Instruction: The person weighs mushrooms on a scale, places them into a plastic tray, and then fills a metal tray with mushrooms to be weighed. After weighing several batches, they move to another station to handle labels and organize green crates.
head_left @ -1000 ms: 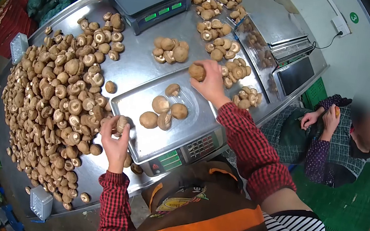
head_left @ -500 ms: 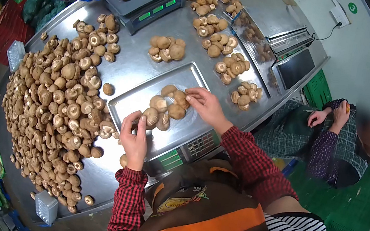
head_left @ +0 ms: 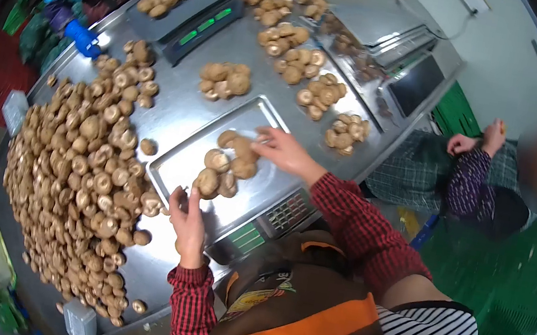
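Several brown mushrooms (head_left: 216, 160) lie together on the metal tray (head_left: 176, 146) of a scale in front of me. My left hand (head_left: 188, 221) is at the tray's near left edge, thumb and fingers apart, just below the lowest mushroom, with nothing in it. On the other side, my right hand (head_left: 282, 150) reaches over the tray, its fingertips at the upper right mushroom of the group. Whether those fingertips grip that mushroom is hard to make out. The scale's keypad (head_left: 286, 213) shows below the tray.
A large mushroom pile (head_left: 90, 173) covers the table's left. Small mushroom heaps (head_left: 225, 81) stand beyond the tray and to the right. Another scale (head_left: 194, 20) holds mushrooms near a co-worker in a blue glove (head_left: 82, 38). A second person (head_left: 473, 173) sits at the right.
My left hand has come away from the mushroom it was touching and opened a little. My right hand stays by the upper right mushroom. The whole view has shifted slightly; the co-worker's blue glove has lowered.
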`<action>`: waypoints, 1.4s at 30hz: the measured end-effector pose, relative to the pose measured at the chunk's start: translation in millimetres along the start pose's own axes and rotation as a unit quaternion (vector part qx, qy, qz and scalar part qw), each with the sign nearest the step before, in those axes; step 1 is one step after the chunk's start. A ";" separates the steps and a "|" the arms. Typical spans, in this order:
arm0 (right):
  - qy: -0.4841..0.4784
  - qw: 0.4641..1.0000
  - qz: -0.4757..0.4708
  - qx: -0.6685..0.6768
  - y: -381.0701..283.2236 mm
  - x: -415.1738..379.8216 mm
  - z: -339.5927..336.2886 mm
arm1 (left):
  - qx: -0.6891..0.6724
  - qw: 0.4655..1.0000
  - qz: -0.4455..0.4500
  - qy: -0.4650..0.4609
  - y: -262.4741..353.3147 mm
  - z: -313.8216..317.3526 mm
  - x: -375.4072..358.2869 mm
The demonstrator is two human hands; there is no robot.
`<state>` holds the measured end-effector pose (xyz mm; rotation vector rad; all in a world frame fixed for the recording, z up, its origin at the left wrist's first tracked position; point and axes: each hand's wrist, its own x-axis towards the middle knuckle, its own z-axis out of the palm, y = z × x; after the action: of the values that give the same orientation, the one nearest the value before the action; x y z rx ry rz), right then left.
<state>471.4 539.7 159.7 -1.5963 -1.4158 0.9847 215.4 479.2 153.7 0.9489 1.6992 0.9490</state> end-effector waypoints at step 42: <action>0.007 0.972 0.170 0.163 61.5 334.5 -16.0 | -0.081 0.986 0.109 -0.093 120.4 175.7 340.1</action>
<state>538.3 866.5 91.3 -1.6165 -0.9230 1.3253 314.6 863.9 97.0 1.0948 1.3600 1.0877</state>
